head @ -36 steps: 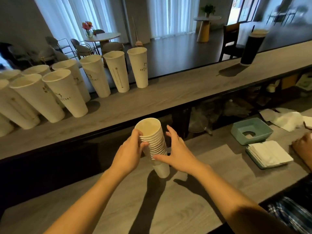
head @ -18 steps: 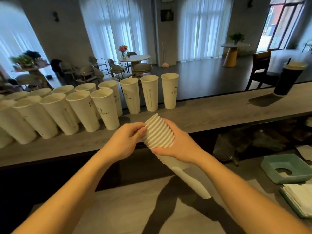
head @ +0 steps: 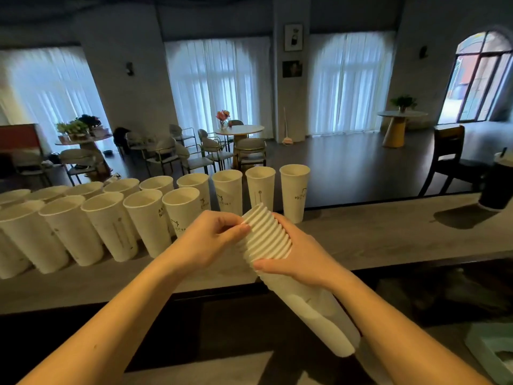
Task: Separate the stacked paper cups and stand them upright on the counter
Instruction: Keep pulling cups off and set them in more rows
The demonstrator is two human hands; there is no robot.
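I hold a stack of white paper cups (head: 277,245) tilted, its rims pointing up and left and its base down to the right. My right hand (head: 294,257) wraps the stack just below the ribbed rims. My left hand (head: 211,240) pinches the topmost rim with its fingertips. Behind them, on the grey upper counter (head: 374,234), several separated white cups (head: 180,212) stand upright in two rows that run from the centre to the far left.
A dark cup with a lid (head: 498,184) stands at the counter's right end. A pale green tray (head: 491,348) lies on the lower counter at bottom right. Beyond the counter is a café room with tables and chairs.
The stack went from standing upright on the lower counter to being lifted and tilted in front of the upper counter. My left hand shifted to the top rim. My view has risen.
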